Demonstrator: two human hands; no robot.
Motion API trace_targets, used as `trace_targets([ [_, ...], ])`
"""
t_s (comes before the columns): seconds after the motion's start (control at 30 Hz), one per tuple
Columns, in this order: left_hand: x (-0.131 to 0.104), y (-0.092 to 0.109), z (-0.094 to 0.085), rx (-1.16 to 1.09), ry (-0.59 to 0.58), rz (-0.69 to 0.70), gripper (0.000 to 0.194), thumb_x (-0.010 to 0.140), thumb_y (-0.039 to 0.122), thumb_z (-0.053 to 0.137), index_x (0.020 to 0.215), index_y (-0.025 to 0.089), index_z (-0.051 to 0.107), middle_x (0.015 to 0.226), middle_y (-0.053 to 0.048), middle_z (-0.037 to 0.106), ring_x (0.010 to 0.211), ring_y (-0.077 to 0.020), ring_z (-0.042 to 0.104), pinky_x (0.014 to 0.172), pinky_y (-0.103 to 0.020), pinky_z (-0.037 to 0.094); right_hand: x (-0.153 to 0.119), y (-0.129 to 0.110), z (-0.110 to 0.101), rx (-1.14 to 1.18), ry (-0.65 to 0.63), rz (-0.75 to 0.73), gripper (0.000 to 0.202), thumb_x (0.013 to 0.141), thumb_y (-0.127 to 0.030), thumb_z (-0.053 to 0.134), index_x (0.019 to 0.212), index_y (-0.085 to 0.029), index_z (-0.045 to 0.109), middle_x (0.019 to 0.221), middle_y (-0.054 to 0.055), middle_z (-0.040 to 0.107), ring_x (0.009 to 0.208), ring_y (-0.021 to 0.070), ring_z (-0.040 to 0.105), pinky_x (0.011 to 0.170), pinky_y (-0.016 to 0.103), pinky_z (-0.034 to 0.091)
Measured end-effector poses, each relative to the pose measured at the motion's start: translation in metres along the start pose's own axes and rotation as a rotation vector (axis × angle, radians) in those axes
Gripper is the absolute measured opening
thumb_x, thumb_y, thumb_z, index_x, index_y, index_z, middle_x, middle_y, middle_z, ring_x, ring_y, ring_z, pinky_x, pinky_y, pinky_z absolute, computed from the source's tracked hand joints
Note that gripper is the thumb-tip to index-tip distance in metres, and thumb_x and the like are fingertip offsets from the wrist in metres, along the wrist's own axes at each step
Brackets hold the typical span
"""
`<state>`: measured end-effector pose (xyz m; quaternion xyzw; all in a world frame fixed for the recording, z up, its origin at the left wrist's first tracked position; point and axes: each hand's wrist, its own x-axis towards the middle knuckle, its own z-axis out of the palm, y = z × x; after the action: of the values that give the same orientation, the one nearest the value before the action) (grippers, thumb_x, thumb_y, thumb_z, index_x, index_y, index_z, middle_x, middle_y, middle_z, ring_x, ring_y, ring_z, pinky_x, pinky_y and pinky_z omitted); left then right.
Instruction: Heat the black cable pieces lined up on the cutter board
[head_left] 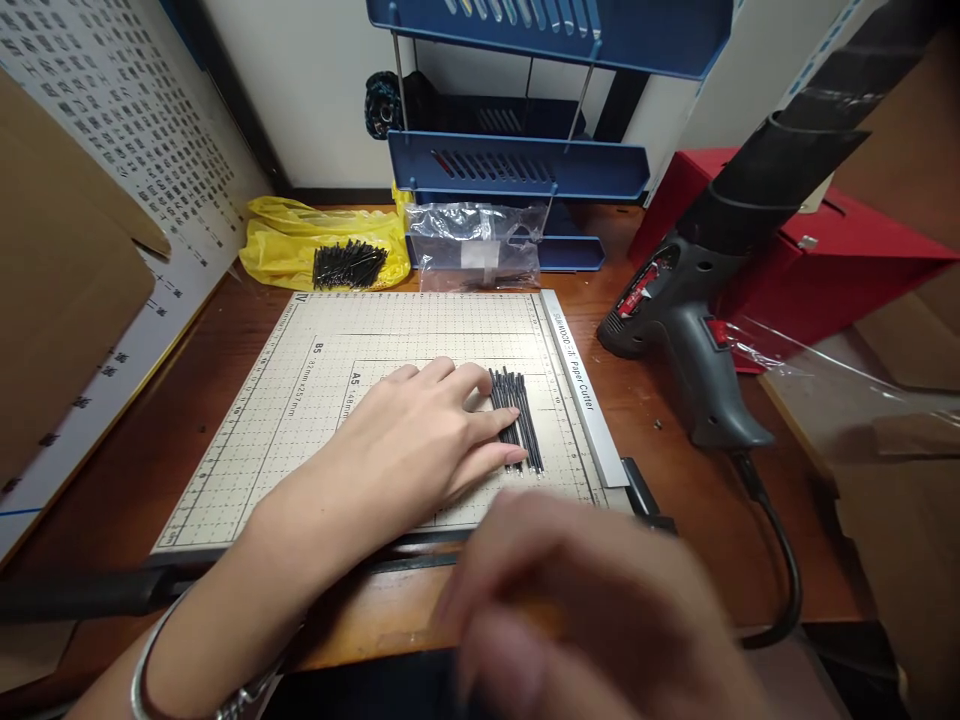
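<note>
My left hand [427,430] rests palm down on the cream gridded board of the paper cutter [217,450], its fingers apart. Two of its fingertips touch a row of thin black sticks [529,425] lying side by side near the board's right part. Part of the row is hidden under the fingers. Closer to the camera, my right hand [592,610] is blurred by motion, in front of the board's near edge. Its fingers are smeared, and whether it holds anything cannot be made out.
More black pieces [349,265] lie on a yellow bag [277,240] behind the board. A clear bag [480,255] is beside it, under a blue tiered rack [517,165]. A corded heat gun [690,310] and red box [832,250] stand right. The cutter's black handle [97,595] extends left.
</note>
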<state>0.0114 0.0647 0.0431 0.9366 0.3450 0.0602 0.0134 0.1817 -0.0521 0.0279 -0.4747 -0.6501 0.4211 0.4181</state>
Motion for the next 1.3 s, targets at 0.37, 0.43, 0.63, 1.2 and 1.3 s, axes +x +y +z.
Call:
trace_targets([
  [0.37, -0.004, -0.001, -0.008, -0.065, -0.036, -0.044, 0.030, 0.104, 0.030, 0.049, 0.104, 0.023, 0.078, 0.110, -0.002, 0.074, 0.097, -0.0249, 0.066, 0.081, -0.042, 0.053, 0.071, -0.003, -0.020, -1.135, 0.039, 0.380, 0.036, 0.091, -0.051, 0.061, 0.103, -0.019, 0.070, 0.100, 0.008, 0.072, 0.098, 0.0304, 0.066, 0.078, 0.038, 0.040],
  [0.43, -0.006, -0.001, -0.009, -0.086, -0.061, -0.025, 0.030, 0.102, 0.022, 0.048, 0.110, 0.025, 0.077, 0.117, -0.002, 0.071, 0.102, -0.0253, 0.064, 0.085, -0.041, 0.053, 0.076, -0.010, -0.011, -1.179, -0.022, 0.376, 0.031, 0.092, -0.045, 0.057, 0.103, -0.018, 0.069, 0.104, 0.010, 0.071, 0.101, 0.0313, 0.066, 0.079, 0.039, 0.040],
  [0.63, -0.008, 0.003, -0.011, -0.056, -0.086, -0.044, 0.030, 0.102, 0.021, 0.047, 0.113, 0.026, 0.075, 0.105, -0.007, 0.066, 0.092, -0.0255, 0.063, 0.078, -0.041, 0.051, 0.104, -0.029, -0.011, -1.255, -0.185, 0.402, 0.020, 0.092, -0.022, 0.051, 0.094, -0.014, 0.070, 0.096, 0.015, 0.071, 0.093, 0.0271, 0.069, 0.067, 0.031, 0.038],
  [1.2, 0.001, -0.002, 0.001, 0.160, 0.205, -0.068, 0.024, 0.096, 0.018, 0.059, 0.118, 0.016, 0.070, 0.141, -0.011, 0.063, 0.123, -0.0321, 0.058, 0.090, -0.046, 0.048, 0.125, -0.019, -0.036, -0.747, -0.330, 0.242, 0.020, 0.072, -0.019, 0.055, 0.056, -0.017, 0.043, 0.054, -0.004, 0.038, 0.059, 0.0088, 0.026, 0.057, 0.026, 0.026],
  [1.3, 0.002, -0.003, 0.001, 0.193, 0.209, -0.018, 0.021, 0.099, 0.015, 0.055, 0.110, 0.015, 0.073, 0.130, -0.010, 0.069, 0.119, -0.0302, 0.060, 0.090, -0.046, 0.047, 0.125, -0.022, -0.038, -0.564, -0.372, 0.293, 0.013, 0.072, -0.021, 0.056, 0.060, -0.016, 0.052, 0.059, -0.005, 0.038, 0.061, 0.0076, 0.030, 0.056, 0.024, 0.027],
])
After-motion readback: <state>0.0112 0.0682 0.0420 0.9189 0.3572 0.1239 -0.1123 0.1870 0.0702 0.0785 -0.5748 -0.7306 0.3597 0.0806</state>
